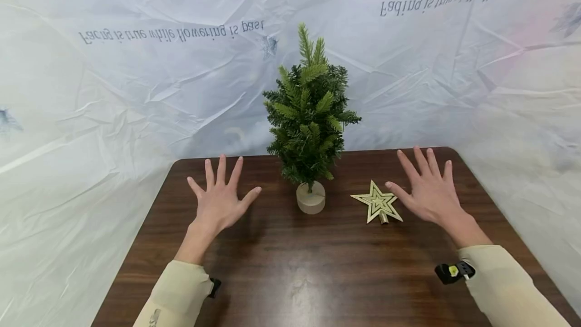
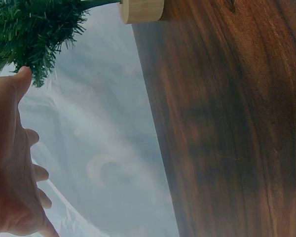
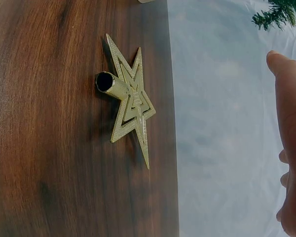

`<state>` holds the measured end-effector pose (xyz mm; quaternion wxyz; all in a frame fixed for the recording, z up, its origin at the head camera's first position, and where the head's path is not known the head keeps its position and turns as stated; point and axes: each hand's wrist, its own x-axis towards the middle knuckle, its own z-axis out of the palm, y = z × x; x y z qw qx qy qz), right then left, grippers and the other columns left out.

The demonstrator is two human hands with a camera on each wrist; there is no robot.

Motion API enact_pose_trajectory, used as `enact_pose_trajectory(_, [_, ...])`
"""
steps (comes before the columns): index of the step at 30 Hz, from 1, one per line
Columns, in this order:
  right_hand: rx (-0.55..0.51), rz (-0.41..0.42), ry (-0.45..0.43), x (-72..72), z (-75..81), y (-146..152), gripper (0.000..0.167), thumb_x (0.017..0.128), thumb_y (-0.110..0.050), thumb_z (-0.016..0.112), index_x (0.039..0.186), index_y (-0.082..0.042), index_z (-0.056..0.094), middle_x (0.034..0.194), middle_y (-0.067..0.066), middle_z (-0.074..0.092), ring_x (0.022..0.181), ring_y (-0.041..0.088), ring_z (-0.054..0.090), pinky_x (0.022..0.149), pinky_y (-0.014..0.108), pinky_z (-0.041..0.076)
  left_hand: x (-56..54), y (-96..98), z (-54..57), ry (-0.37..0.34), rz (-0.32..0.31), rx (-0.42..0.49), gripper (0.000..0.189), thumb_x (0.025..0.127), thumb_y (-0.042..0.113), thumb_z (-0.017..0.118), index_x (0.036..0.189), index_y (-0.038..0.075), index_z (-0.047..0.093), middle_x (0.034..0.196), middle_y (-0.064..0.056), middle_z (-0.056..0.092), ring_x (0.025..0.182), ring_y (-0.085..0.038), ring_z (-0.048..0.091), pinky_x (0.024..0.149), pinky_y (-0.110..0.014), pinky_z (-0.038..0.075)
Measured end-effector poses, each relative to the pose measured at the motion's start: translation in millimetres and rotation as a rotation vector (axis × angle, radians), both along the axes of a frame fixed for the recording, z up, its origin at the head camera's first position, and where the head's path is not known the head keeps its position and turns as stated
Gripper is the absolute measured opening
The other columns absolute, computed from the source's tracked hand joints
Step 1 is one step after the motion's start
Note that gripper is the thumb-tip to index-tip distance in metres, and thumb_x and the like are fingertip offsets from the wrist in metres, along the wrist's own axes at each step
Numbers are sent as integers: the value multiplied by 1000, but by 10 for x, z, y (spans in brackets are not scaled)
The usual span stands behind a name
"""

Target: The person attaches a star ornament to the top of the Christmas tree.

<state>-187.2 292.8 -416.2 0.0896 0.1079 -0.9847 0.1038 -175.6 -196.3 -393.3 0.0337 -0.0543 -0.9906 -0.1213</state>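
Observation:
A small artificial Christmas tree (image 1: 310,115) stands upright on a round wooden base (image 1: 310,200) near the table's far edge. Right of it, a gold star tree topper (image 1: 378,202) lies on the table, its hollow tube facing the near side; the right wrist view shows the star (image 3: 133,101) and the tube's dark opening. My left hand (image 1: 219,205) is spread above the table to the left of the tree, holding nothing. To the right of the star my right hand (image 1: 428,191) hovers with fingers spread, its thumb tip overlapping the star's right point in the head view.
The dark wooden table (image 1: 290,266) has rounded far corners. Behind it and along both sides hangs a wrinkled pale sheet (image 1: 181,90) with printed lettering. A black strap (image 1: 454,271) is on the right wrist, another (image 1: 215,287) on the left.

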Motion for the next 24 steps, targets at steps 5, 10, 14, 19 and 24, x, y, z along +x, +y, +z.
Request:
enact_pose_trajectory(5, [-26,3,14,2,2,-10,89,103,-66,52,172,-21,18,176,25,11,161,53,6,118,82,0,-4,13,-7,22,-31,59,94,101,74,48,172,29,6,179,-16,-6,161,-50,-14,112,-88,-10])
enact_pose_trajectory(10, [-103,-12,-50,70,-83,10,81,103,-58,59,165,-9,37,165,33,34,147,59,33,108,81,30,18,169,34,105,-150,289,90,102,62,58,172,33,8,179,-15,0,163,-47,-2,117,-85,5])
enact_pose_trajectory(14, [-192,-45,-150,130,-189,64,71,105,-50,61,156,-2,49,152,37,47,133,61,48,93,77,44,3,394,159,230,-272,503,85,102,65,58,171,36,18,179,-10,1,163,-45,11,118,-79,24])
enact_pose_trajectory(19, [-295,-47,-206,152,-353,131,63,105,-42,65,148,3,57,139,35,62,118,54,64,88,67,52,-45,708,359,418,-365,678,81,97,75,54,166,36,36,180,-2,-2,166,-35,9,116,-77,30])
enact_pose_trajectory(24, [-314,-74,-255,191,-503,164,62,104,-41,66,146,5,57,129,32,68,114,53,65,87,64,53,-147,955,510,480,-408,743,78,96,73,56,162,34,44,179,-2,-8,167,-27,-1,122,-74,24])
